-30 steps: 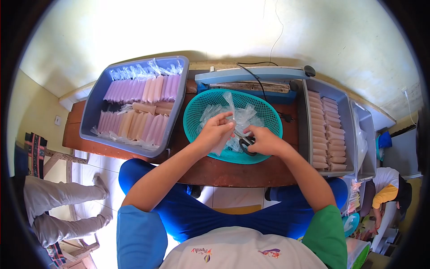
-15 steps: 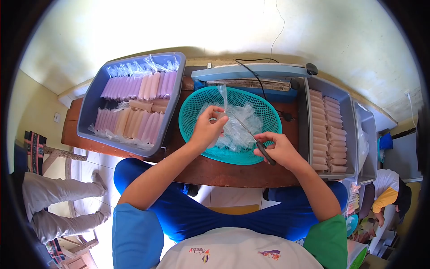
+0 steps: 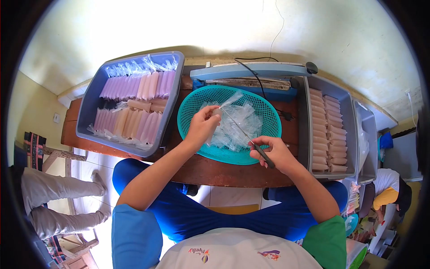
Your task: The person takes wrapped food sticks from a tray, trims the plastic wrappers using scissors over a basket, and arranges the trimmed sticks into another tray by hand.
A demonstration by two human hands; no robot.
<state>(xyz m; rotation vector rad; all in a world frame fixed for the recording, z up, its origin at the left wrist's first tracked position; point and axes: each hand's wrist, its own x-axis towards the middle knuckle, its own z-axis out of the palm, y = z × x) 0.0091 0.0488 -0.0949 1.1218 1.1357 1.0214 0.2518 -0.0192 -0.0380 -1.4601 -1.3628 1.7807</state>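
Observation:
My left hand (image 3: pixel 204 125) is closed in a pinch on a clear plastic piece (image 3: pixel 233 98) above the left part of the teal basket (image 3: pixel 190 101). The strip's loose end points up and to the right. Black-handled scissors (image 3: pixel 263 155) are in my right hand (image 3: pixel 277 154), over the basket's front right rim. Their blades point up and left and reach the plastic beside my left fingertips. Crumpled clear plastic scraps (image 3: pixel 237 130) lie in the basket under both hands.
A grey-blue tub (image 3: pixel 172 107) of purple and pinkish filled tubes stands left. Behind the basket is a long blue device (image 3: pixel 264 71) with a black cable. Grey bins (image 3: pixel 350 130) stand right, one with stacked tubes. One person's legs (image 3: pixel 67 193) show left; another person (image 3: pixel 387 190) bends at right.
The scissors have swung out from a close grip to an extended position, blades at the plastic. My left hand has shifted slightly left. The strip's free end now leans right.

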